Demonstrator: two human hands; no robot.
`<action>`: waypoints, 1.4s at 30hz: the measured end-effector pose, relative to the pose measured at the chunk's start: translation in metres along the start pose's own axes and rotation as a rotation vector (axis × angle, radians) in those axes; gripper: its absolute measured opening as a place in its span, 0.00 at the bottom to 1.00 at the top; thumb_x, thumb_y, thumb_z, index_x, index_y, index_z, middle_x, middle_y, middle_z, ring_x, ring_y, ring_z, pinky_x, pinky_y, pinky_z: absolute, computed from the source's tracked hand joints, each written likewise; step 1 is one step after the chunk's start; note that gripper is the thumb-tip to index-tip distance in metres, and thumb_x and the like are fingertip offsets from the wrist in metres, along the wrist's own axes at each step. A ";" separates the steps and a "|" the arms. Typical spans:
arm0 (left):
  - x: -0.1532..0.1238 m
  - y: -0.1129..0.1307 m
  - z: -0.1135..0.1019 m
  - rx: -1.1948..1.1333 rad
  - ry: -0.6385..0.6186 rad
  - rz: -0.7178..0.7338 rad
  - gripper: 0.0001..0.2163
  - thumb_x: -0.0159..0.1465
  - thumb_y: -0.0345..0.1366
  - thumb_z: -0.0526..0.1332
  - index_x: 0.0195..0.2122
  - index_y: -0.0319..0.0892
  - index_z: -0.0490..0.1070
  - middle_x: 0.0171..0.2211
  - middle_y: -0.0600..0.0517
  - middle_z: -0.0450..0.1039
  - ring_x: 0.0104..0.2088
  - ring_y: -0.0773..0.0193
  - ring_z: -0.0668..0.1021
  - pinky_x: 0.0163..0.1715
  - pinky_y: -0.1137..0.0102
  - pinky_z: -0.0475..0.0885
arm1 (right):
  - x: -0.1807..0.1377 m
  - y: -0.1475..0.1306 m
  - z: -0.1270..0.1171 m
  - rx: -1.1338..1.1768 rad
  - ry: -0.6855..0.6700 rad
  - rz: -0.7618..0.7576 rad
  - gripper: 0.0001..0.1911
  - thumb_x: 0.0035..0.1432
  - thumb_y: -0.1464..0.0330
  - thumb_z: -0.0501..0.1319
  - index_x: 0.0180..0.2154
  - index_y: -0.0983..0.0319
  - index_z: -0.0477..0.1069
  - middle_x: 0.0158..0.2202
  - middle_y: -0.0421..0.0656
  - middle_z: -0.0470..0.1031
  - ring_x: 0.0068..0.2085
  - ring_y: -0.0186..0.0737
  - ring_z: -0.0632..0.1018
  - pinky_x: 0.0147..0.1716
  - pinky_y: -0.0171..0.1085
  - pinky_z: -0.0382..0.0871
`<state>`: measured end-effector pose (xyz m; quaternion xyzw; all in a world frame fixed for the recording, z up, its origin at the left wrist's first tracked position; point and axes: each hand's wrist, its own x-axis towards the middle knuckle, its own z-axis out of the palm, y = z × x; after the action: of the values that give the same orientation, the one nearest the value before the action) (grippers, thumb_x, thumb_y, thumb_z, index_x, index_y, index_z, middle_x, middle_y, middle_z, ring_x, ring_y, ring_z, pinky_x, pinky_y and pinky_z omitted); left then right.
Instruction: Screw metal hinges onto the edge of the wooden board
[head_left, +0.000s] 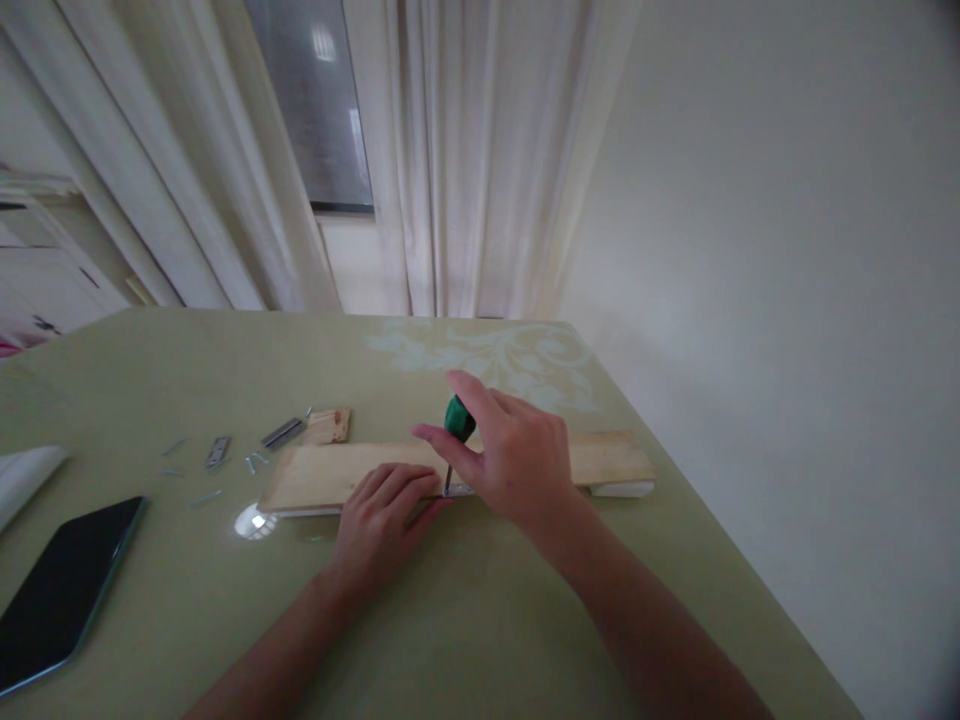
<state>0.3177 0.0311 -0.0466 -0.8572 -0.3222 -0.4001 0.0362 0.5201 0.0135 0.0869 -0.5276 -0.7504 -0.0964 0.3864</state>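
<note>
A long pale wooden board point(315, 472) lies across the table, raised on white pieces at its ends. My right hand point(525, 455) is closed round the green handle of a screwdriver point(459, 418), held nearly upright. The screwdriver's tip meets a small metal piece, possibly a hinge point(459, 490), at the board's near edge. My left hand point(390, 508) grips this edge just left of the tip, fingers on top and thumb in front. The right hand partly hides the metal piece and the board behind it.
Left of the board lie a small wooden block point(328, 426), a metal hinge point(283, 433), a smaller hinge point(218, 451) and several loose screws point(206, 497). A dark-screened tablet point(67, 590) and a white object point(26, 480) are farther left. A wall point(787, 350) borders the table's right edge.
</note>
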 end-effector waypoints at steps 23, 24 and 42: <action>0.004 -0.010 0.004 0.171 -0.037 0.092 0.08 0.76 0.34 0.61 0.47 0.43 0.82 0.43 0.44 0.84 0.46 0.50 0.83 0.51 0.57 0.76 | 0.002 -0.003 -0.001 0.038 -0.144 -0.211 0.13 0.78 0.58 0.56 0.45 0.58 0.73 0.36 0.41 0.85 0.35 0.40 0.81 0.33 0.38 0.63; 0.004 -0.012 0.004 0.214 -0.047 0.104 0.09 0.75 0.33 0.61 0.49 0.43 0.81 0.44 0.43 0.85 0.48 0.48 0.83 0.53 0.55 0.76 | 0.002 -0.006 -0.001 0.028 -0.136 -0.218 0.13 0.77 0.58 0.56 0.44 0.58 0.73 0.35 0.41 0.85 0.35 0.40 0.81 0.32 0.39 0.62; 0.006 -0.024 0.006 0.355 -0.172 0.062 0.14 0.66 0.25 0.61 0.50 0.42 0.81 0.51 0.36 0.82 0.55 0.39 0.80 0.60 0.44 0.71 | 0.003 -0.017 -0.013 0.046 -0.215 -0.150 0.15 0.78 0.58 0.55 0.56 0.59 0.72 0.41 0.46 0.84 0.39 0.44 0.81 0.34 0.40 0.66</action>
<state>0.3105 0.0556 -0.0514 -0.8779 -0.3630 -0.2607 0.1716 0.5117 0.0010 0.1020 -0.4684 -0.8268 -0.0507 0.3074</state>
